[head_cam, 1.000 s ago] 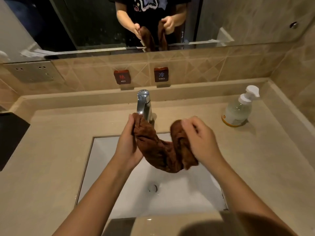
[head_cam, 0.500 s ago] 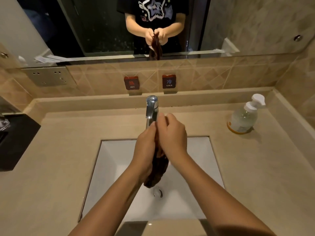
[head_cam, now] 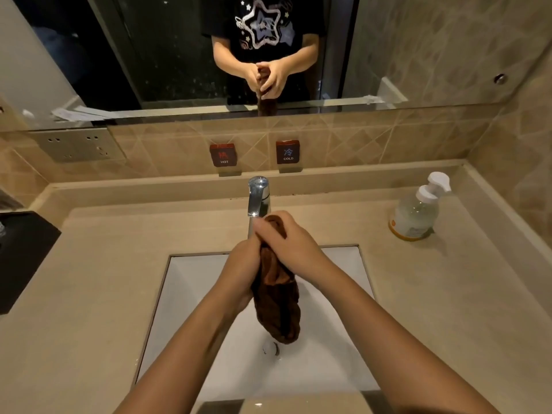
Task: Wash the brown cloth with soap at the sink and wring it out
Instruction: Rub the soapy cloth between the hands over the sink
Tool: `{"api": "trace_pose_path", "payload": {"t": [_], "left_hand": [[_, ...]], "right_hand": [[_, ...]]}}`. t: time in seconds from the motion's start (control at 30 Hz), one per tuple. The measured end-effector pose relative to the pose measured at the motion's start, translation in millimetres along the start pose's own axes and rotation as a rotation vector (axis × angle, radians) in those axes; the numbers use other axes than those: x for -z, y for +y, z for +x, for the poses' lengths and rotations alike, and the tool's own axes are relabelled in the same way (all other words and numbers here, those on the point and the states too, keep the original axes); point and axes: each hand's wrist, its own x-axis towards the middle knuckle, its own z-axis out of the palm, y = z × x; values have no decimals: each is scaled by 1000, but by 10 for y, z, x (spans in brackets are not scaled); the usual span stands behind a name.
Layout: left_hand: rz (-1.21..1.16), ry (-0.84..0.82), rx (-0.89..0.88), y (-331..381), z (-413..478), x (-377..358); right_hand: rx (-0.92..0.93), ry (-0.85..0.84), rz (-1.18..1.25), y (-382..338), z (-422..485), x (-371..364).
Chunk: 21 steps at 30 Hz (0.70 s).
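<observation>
The brown cloth (head_cam: 276,306) hangs bunched over the white sink basin (head_cam: 191,294), its lower end just above the drain (head_cam: 271,348). My left hand (head_cam: 242,267) grips the cloth from the left. My right hand (head_cam: 286,243) is closed over its top end, pressed against the left hand. Both hands sit directly below the chrome faucet (head_cam: 257,195). A clear soap pump bottle (head_cam: 416,210) stands on the counter at the right, apart from both hands.
The beige counter (head_cam: 89,294) surrounds the basin. HOT (head_cam: 223,154) and COLD (head_cam: 288,151) plaques sit on the tiled wall behind the faucet. A black object (head_cam: 21,258) lies at the left edge. The mirror (head_cam: 179,55) above reflects the hands and cloth.
The hands, spread apart with the cloth draped between them a second ago, have come together. The cloth now hangs doubled in one bundle. The view has shifted slightly.
</observation>
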Motion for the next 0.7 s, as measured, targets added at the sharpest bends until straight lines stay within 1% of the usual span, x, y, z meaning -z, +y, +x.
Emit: {"api": "trace_pose_path", "payload": {"t": [0.03,0.07,0.13,0.17,0.23,0.3,0.4,0.53,0.63,0.7], "left_hand": [[-23,-7,24,11,0,40],[-23,-31,47,4,3,74],[26,-102,66,-7,-15,106],[28,-112,61,-3,-29,126],[-36,-85,38,7,-32,210],[-123,-72,20,17,-24,296],[-146,-89,-15,-26,2,382],[-135,-114,-67,-39,12,323],[-124,-141,-150,-33,25,247],[-124,-139,-188,-23,29,221]], "right_hand": [[7,-24,16,47,-33,-4],[22,-6,40,96,-45,16],[46,112,102,169,-43,90],[42,182,138,192,-42,130],[17,288,250,222,-44,215],[2,329,326,223,-65,299],[15,334,308,181,-111,353],[96,335,251,84,-165,261],[137,311,174,10,-153,150],[133,363,146,3,-120,122]]}}
